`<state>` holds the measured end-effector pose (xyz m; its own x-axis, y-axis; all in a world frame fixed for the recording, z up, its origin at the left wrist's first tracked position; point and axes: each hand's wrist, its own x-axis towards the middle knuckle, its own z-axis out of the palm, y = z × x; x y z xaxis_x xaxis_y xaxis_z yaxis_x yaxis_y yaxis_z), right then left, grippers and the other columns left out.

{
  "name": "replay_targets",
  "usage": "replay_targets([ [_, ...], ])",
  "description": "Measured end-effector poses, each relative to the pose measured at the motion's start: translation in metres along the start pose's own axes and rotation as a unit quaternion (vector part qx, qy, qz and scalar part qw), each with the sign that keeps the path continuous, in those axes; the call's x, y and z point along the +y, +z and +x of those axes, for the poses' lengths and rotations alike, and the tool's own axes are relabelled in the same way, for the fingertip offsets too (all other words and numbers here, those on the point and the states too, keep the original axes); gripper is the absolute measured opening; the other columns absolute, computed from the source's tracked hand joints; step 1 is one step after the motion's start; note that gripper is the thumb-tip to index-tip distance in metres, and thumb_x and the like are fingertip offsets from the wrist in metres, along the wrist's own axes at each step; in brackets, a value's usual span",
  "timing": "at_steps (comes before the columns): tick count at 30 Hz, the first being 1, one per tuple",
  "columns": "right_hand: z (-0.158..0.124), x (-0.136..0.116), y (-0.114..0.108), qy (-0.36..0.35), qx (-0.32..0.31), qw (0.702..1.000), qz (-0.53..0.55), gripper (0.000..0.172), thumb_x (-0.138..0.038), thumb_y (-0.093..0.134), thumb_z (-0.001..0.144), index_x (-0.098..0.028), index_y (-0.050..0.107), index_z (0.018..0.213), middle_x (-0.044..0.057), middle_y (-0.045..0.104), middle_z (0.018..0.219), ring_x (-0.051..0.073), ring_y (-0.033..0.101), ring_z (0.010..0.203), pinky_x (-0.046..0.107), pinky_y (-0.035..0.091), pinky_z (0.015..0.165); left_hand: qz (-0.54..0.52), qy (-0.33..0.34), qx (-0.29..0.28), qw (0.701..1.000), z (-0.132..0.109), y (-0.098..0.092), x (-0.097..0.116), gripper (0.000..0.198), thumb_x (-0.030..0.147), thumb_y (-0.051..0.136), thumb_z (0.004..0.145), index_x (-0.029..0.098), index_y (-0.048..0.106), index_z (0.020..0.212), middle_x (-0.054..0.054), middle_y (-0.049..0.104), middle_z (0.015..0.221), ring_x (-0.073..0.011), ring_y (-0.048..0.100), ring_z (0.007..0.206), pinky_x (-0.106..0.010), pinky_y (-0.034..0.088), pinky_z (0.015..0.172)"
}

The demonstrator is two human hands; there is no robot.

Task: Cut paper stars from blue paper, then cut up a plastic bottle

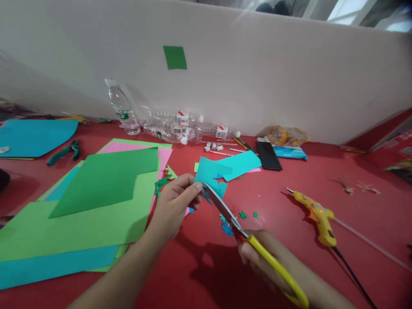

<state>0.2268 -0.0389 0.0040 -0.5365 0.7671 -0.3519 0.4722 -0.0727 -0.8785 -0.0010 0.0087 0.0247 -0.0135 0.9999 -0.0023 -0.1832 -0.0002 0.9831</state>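
Observation:
My left hand point(175, 206) pinches a small piece of blue paper point(212, 187) above the red table point(289, 206). My right hand point(267, 259) grips yellow-handled scissors point(244, 234), whose blades reach up to the blue piece and touch its edge. Small blue and green cut-out stars point(236, 219) lie on the table just below the blades.
Stacked sheets of green, blue and pink paper point(96, 206) lie at the left. A yellow glue gun point(317, 216) lies at the right. Clear bottles point(174, 128), a black phone point(268, 155), turquoise paper point(238, 165), pliers point(66, 152) and a white partition wall point(257, 73) are at the back.

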Motion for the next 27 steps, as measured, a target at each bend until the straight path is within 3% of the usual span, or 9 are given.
replay_targets([
  [15, -0.0006, 0.0037, -0.0027, 0.014, -0.013, 1.0, 0.012, 0.059, -0.078, 0.036, 0.086, -0.021, 0.039, 0.069, -0.006, 0.033, 0.057, 0.007, 0.029, 0.048, 0.021, 0.02, 0.041, 0.004, -0.006, -0.001, 1.0, 0.0011, 0.0017, 0.0033, 0.02, 0.03, 0.065, 0.075, 0.018, 0.055, 0.064, 0.004, 0.053, 0.053, -0.007, 0.047, 0.049, -0.018, 0.038, 0.046],
  [27, -0.0007, 0.0017, -0.0047, 0.006, -0.013, 1.0, -0.006, 0.063, -0.082, 0.033, 0.083, -0.021, 0.038, 0.068, -0.006, 0.031, 0.059, 0.008, 0.028, 0.051, 0.022, 0.02, 0.043, -0.001, -0.005, -0.002, 1.0, 0.0009, 0.0007, 0.0013, 0.019, 0.029, 0.065, 0.076, 0.018, 0.055, 0.064, 0.004, 0.054, 0.053, -0.0069, 0.048, 0.048, -0.018, 0.038, 0.046],
])
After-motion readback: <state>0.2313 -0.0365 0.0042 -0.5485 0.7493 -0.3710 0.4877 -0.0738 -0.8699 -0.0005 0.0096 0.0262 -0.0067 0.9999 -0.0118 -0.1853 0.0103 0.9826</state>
